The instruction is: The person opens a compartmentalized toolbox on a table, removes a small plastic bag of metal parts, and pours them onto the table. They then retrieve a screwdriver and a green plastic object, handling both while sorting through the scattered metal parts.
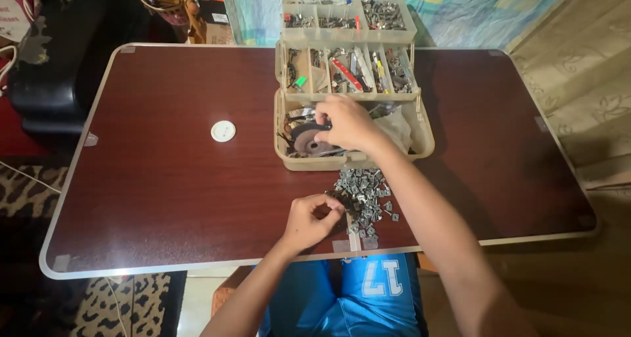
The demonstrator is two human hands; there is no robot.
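Note:
A beige tiered parts box (420,123) stands open at the middle back of the dark red table (164,192), its upper trays full of small metal parts. My right hand (347,123) reaches into the bottom compartment, fingers on a dark round disc (307,142). A heap of small grey metal clips (365,195) lies in front of the box. At the heap's left edge, my left hand (310,220) pinches a small dark piece between thumb and fingers.
A white round cap (223,131) lies left of the box. A black case (56,54) stands off the table's left back corner. A patterned cloth hangs behind, and the table's near edge sits over my blue shorts (368,291).

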